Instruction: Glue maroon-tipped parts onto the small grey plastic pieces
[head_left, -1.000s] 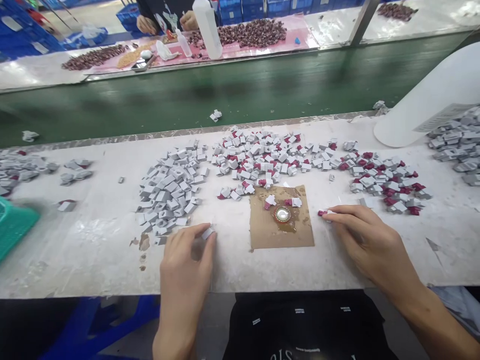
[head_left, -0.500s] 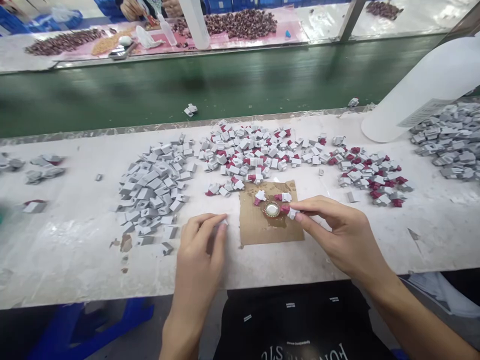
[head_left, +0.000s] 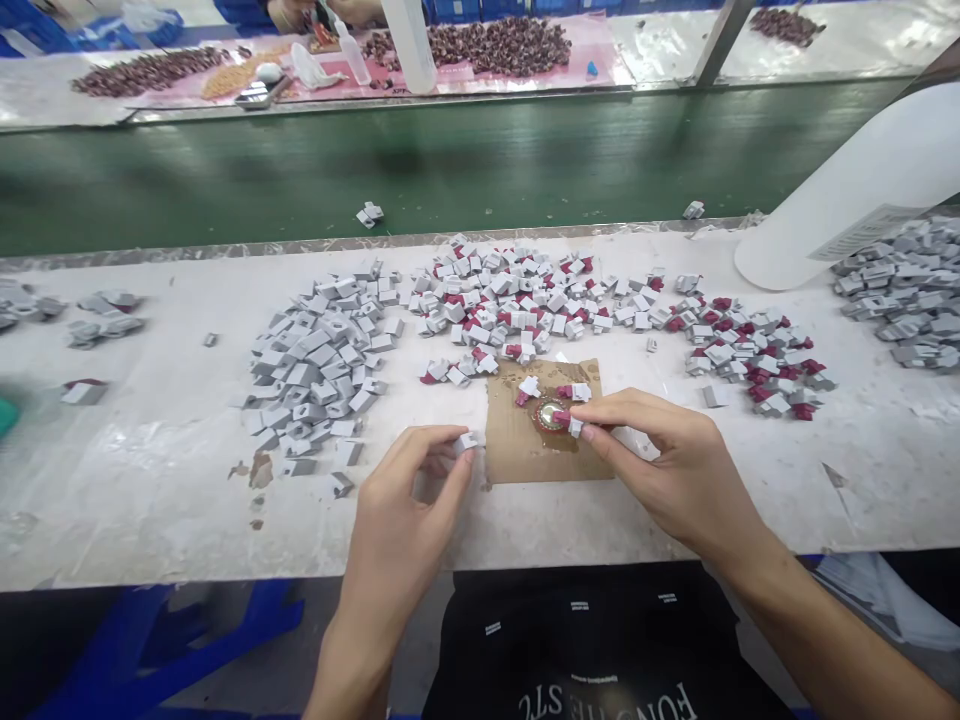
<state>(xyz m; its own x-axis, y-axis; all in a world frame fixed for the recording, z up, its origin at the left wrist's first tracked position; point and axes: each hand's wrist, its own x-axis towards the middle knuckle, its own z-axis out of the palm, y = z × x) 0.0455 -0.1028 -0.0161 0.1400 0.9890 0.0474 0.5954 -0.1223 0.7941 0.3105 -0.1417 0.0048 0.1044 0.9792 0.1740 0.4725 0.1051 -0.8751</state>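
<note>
Between the thumb and fingertips of my left hand [head_left: 411,500] is a small grey block [head_left: 466,441], just left of the cardboard square [head_left: 517,455]. My right hand [head_left: 664,455] pinches a grey-and-maroon piece [head_left: 573,425], its maroon end over the round dish [head_left: 550,414] on the cardboard. Two more grey-and-maroon pieces lie on the cardboard, one behind the dish to the left [head_left: 528,388] and one behind it to the right [head_left: 576,391]. A wet brown stain surrounds the dish.
Grey blocks [head_left: 319,350] are heaped at left, grey-and-maroon pieces [head_left: 510,290] behind the cardboard and at right [head_left: 750,350]. A large white bottle [head_left: 840,200] leans at back right. Beyond the green belt [head_left: 300,180], a person's hands [head_left: 360,12] are near dark brown pieces [head_left: 502,48].
The piece in my right hand has moved left over the dish. My left hand has moved slightly right, and its grey block shows more clearly. The whole view has shifted a little.
</note>
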